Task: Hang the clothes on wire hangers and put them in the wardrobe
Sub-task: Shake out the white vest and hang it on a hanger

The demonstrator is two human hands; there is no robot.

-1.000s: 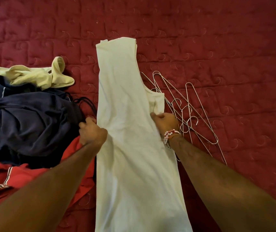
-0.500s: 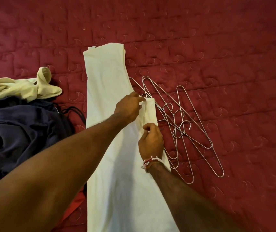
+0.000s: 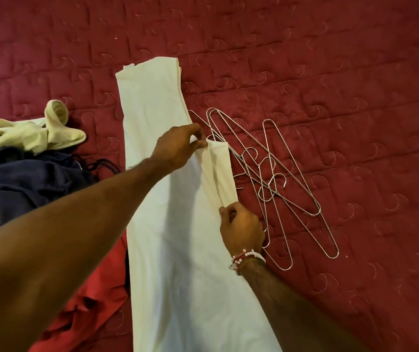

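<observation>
Centre frame: folded cream top (image 3: 177,237) lies lengthwise on the red bed quilt (image 3: 330,59). Left hand (image 3: 177,148) pinches the upper end of its right-side flap with curled fingertips; right hand (image 3: 241,229) pinches the same flap lower down. We read this as straightening the garment before hangering. Next move calls for freeing one of the tangled wire hangers (image 3: 279,174) just beside the top's right edge. Wardrobe not in view; hem cut off at bottom; clothes pile (image 3: 12,186) at left partly hidden by the forearm.

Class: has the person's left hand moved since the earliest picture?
Yes. The left hand has crossed the white garment from its left edge, by the navy clothes, to its right edge beside the wire hangers.
</observation>
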